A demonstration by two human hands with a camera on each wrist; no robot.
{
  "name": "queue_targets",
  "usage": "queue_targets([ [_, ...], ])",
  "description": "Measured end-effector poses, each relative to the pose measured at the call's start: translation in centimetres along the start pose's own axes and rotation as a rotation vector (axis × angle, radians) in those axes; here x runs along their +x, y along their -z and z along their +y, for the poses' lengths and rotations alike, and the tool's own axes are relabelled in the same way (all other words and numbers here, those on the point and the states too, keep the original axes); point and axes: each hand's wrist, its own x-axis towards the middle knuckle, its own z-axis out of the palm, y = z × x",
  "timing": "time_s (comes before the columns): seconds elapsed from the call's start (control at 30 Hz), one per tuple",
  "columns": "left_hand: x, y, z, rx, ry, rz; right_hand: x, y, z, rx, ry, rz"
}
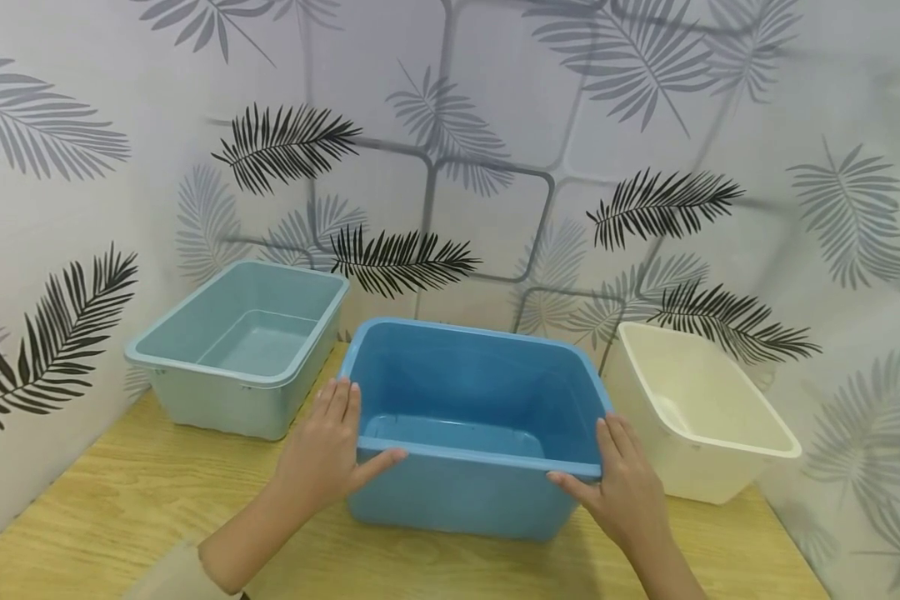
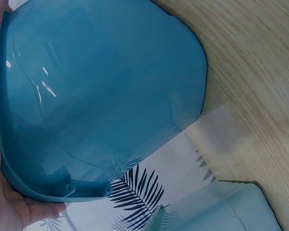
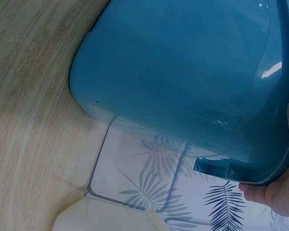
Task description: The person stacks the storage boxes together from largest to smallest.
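A blue plastic tub [image 1: 465, 492] stands upright on the wooden table, its inside bare. My left hand [image 1: 326, 446] holds its near left corner, with the fingers along the side rim and the thumb on the front. At the near right corner my right hand [image 1: 626, 483] holds the rim in the same manner, thumb on the front. The left wrist view shows the tub's outer wall [image 2: 101, 82] with the left fingers [image 2: 43, 211] against the rim. In the right wrist view, right fingers [image 3: 255, 191] touch the rim's outer edge.
A pale blue-green tub [image 1: 210, 400] stands at the back left. To the right is a cream tub [image 1: 701, 467], close beside the blue one. Behind them rises a leaf-patterned wall covering [image 1: 495, 108]. The wooden tabletop [image 1: 120, 500] narrows toward the back between the side walls.
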Motion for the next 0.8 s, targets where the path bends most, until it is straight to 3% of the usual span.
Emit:
queue_targets([
  [0.33, -0.34, 0.19, 0.1, 0.024, -0.005, 0.02, -0.41, 0.17, -0.15, 0.001, 0.019, 0.024],
  [0.63, -0.58, 0.32, 0.11, -0.015, 0.006, -0.009, -0.62, 0.42, -0.4, -0.017, 0.014, 0.009],
  [0.8, -0.54, 0.46, 0.11, -0.047, 0.02, -0.041, -0.67, 0.3, -0.24, -0.005, 0.045, 0.043],
])
